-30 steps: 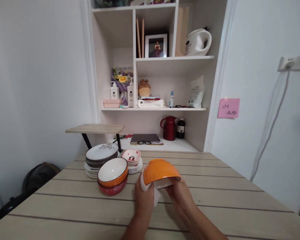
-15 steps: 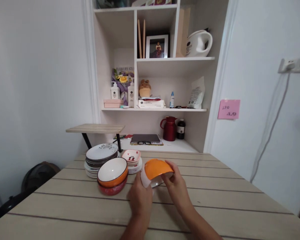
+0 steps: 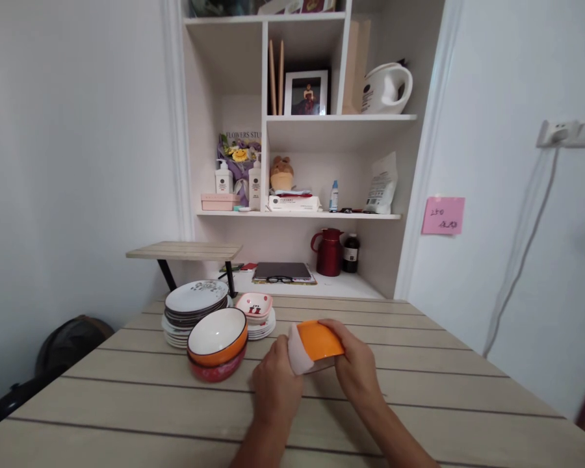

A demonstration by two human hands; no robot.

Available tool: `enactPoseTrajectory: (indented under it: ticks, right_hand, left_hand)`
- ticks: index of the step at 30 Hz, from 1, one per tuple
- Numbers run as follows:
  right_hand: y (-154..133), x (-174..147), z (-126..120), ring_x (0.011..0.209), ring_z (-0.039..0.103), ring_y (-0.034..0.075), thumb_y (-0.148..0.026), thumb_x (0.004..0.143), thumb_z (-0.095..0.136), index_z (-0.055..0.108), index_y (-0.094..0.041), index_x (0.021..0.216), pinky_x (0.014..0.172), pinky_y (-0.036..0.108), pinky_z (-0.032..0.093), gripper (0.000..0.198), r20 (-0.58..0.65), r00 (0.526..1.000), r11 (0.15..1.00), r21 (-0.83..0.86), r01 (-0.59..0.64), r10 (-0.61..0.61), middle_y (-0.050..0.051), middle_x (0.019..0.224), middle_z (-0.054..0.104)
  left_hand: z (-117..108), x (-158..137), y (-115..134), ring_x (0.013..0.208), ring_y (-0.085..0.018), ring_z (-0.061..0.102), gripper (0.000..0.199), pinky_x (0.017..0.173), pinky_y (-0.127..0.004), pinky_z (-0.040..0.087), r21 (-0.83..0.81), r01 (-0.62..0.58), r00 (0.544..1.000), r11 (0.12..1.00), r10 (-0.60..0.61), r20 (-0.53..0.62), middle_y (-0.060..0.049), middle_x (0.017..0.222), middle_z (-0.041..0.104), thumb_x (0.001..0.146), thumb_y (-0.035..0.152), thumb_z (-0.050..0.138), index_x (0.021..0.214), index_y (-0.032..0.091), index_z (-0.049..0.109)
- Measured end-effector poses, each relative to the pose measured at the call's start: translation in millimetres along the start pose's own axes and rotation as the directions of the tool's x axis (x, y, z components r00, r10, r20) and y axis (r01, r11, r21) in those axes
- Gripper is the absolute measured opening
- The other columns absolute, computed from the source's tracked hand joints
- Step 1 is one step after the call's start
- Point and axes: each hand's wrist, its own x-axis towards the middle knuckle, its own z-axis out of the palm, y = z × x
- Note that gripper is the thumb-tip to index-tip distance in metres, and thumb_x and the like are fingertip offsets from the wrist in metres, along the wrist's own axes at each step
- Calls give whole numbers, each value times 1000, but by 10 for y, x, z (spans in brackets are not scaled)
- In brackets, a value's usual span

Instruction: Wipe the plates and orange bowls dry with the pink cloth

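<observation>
Right hand (image 3: 358,364) pinches the right side of a glossy orange round bowl (image 3: 322,339), fingers over its outer wall; one second earlier it supports the rim from below. Left hand (image 3: 277,383), curled, clasps a thin white cloth (image 3: 299,354) on the bowl's left side, now covering more outer wall. Bowl is tilted, mouth downward, above the pale slatted wooden table (image 3: 429,383); stacked orange-and-white bowl (image 3: 218,333) and red bowl (image 3: 217,372), to the left, remain unmoved

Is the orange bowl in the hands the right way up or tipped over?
Tipped over. The held bowl has its orange outside on top and its rim turned down.
</observation>
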Motion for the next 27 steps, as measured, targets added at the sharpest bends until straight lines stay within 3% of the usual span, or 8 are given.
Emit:
enactPoseTrajectory:
  ticks: [3, 11, 17, 20, 23, 27]
  right_hand:
    - [-32, 6, 1, 101, 67, 26, -9, 58, 39, 71, -25, 107, 90, 38, 47, 61, -5, 1000, 992, 120, -25, 26, 1, 107, 75]
    - [-8, -7, 51, 107, 64, 27, -15, 62, 43, 72, -22, 106, 93, 40, 47, 53, -42, 993, 945, 314, -91, 110, 5, 111, 74]
    - [44, -14, 127, 106, 64, 27, -17, 60, 45, 72, -23, 104, 92, 40, 49, 52, -65, 976, 887, 433, -159, 206, 6, 113, 73]
    - [-15, -35, 161, 102, 65, 27, -17, 60, 47, 70, -22, 104, 83, 36, 53, 50, -52, 956, 820, 528, -220, 290, 6, 113, 73]
    - [-106, -66, 198, 98, 67, 27, -16, 63, 51, 67, -23, 106, 72, 33, 55, 47, 14, 928, 709, 642, -294, 372, 7, 114, 73]
    - [-141, -84, 268, 94, 70, 28, -25, 69, 63, 68, -23, 106, 71, 36, 57, 37, 115, 885, 548, 746, -377, 452, 8, 110, 74]
  left_hand:
    - [-1, -16, 15, 91, -24, 69, 34, 67, -27, 40, -43, 77, 997, 996, -77, 1, -4, 98, 73, 78, 11, 60, 110, 24, 56]
    - [-4, -28, 43, 86, -23, 70, 45, 63, -25, 41, -167, 101, 994, 981, -105, -15, -2, 94, 74, 74, 7, 60, 114, 26, 56]
    - [81, -13, -24, 88, -21, 71, 51, 68, -24, 47, -305, 131, 988, 943, -149, -38, -1, 93, 75, 74, 8, 60, 121, 27, 58]
    - [197, 26, -83, 100, -21, 70, 43, 80, -26, 51, -485, 131, 982, 865, -179, -53, -3, 100, 76, 78, 15, 61, 119, 27, 62]
    - [312, 70, -112, 109, -23, 67, 41, 90, -30, 51, -680, 92, 980, 727, -186, -66, -7, 112, 74, 78, 21, 63, 119, 24, 64]
    - [381, 95, -86, 112, -22, 65, 35, 96, -31, 49, -821, 24, 985, 570, -152, -76, -11, 117, 72, 82, 26, 59, 116, 18, 66]
